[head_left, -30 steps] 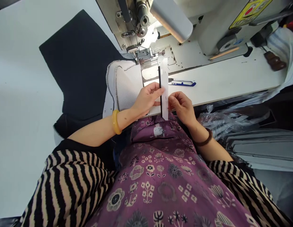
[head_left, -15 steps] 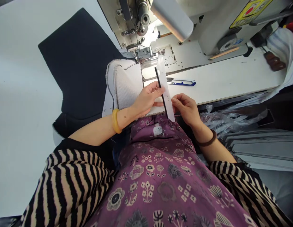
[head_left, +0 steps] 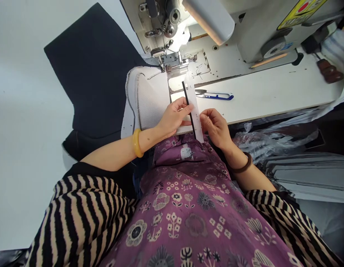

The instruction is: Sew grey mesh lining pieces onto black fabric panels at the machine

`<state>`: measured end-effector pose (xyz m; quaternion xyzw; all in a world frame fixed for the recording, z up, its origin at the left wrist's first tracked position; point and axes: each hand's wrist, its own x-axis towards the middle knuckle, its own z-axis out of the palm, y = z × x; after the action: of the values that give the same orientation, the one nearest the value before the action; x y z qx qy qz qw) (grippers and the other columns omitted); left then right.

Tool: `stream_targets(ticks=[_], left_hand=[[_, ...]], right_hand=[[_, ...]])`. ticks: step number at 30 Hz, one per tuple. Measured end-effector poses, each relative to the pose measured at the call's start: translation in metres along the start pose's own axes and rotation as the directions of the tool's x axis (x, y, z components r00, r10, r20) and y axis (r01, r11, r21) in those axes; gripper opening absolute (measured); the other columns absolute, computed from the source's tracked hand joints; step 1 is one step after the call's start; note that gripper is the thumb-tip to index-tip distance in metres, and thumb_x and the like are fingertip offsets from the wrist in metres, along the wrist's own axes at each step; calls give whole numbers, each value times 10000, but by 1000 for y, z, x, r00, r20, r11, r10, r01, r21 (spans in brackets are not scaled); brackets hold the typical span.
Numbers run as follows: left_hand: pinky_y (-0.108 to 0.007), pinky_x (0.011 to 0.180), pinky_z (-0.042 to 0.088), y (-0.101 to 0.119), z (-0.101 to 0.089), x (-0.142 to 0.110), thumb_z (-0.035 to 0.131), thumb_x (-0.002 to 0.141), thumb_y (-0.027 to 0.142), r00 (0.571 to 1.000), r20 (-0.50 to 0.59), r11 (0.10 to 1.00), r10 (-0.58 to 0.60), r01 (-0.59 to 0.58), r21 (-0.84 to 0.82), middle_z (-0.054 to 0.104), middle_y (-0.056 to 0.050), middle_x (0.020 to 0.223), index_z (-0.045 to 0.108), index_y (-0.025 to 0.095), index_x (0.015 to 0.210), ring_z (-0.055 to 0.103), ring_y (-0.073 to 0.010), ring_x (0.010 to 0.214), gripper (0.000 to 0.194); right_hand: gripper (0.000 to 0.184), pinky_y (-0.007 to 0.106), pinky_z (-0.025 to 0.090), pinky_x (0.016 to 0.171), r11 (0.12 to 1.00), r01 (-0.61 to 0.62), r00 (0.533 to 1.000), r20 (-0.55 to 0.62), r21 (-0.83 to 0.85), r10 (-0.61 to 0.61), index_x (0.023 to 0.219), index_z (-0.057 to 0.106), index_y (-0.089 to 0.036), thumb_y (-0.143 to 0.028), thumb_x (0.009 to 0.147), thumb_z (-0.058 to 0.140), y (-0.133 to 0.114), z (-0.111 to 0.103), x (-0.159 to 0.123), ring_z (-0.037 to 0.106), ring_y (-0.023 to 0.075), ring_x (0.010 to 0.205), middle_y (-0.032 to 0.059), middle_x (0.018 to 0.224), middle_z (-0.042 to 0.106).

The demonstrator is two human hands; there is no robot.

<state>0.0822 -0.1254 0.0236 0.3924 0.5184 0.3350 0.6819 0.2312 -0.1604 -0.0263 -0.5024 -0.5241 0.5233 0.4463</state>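
A narrow white strip with a black edge (head_left: 197, 118) is held slanting above the front edge of the machine table. My left hand (head_left: 173, 118), with a yellow bangle on its wrist, pinches it between thumb and fingers. At the strip's right edge, my right hand (head_left: 217, 129) has its thumb and fingertips pressed together; what lies between them is too small to make out. Left of the strip, a white mesh piece with stitched seams (head_left: 152, 105) lies with its top corner by the needle area. Thread snips with a blue handle (head_left: 220, 96) lie behind the strip.
The sewing machine (head_left: 255, 26) stands at the back, its lamp (head_left: 209, 20) lit. Large black fabric (head_left: 96, 70) spreads over the white table on the left. A screwdriver (head_left: 330, 70) lies far right. Plastic film (head_left: 274, 137) and stacked grey sheets (head_left: 313, 172) sit lower right.
My right hand has shifted slightly up and left along the strip's edge. The strip's lower end has swung a little left. My left hand keeps its hold, and the whole view has shifted slightly.
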Motion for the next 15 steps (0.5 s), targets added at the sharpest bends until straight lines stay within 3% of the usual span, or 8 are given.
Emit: stream_targets(ticks=[6, 11, 13, 15], left_hand=[[-160, 565, 526, -4, -2, -1, 621, 850, 133, 999, 22, 997, 27, -28, 70, 557, 30, 729, 529, 157, 753, 556, -55, 650, 136], [-169, 563, 522, -5, 0, 0, 599, 851, 136, 999, -44, 996, 10, -6, 89, 573, 36, 655, 506, 165, 727, 567, -50, 587, 158], [-169, 567, 524, -5, 1, 0, 600, 844, 124, 998, -64, 996, 3, 2, 86, 567, 42, 643, 503, 167, 715, 564, -47, 577, 167], [-169, 572, 528, -6, 2, 0, 606, 834, 116, 997, -79, 996, 11, -4, 85, 556, 47, 630, 501, 167, 702, 568, -47, 582, 176]], right_hand=[[325, 241, 329, 517, 980, 85, 991, -83, -181, -101, 744, 532, -198, -496, 862, 590, 2, 5, 0, 392, 69, 535, -49, 587, 475], [197, 244, 373, 495, 981, 102, 928, -340, -162, -153, 802, 518, -228, -407, 882, 545, 8, 1, 1, 461, 87, 522, -36, 639, 517], [150, 242, 383, 515, 945, 158, 920, -306, -285, -246, 850, 540, -231, -377, 876, 557, 8, -1, 0, 496, 95, 580, -21, 702, 550], [133, 244, 375, 537, 880, 216, 930, -186, -423, -318, 887, 565, -224, -356, 871, 570, 7, 0, -2, 506, 98, 621, -12, 743, 567]])
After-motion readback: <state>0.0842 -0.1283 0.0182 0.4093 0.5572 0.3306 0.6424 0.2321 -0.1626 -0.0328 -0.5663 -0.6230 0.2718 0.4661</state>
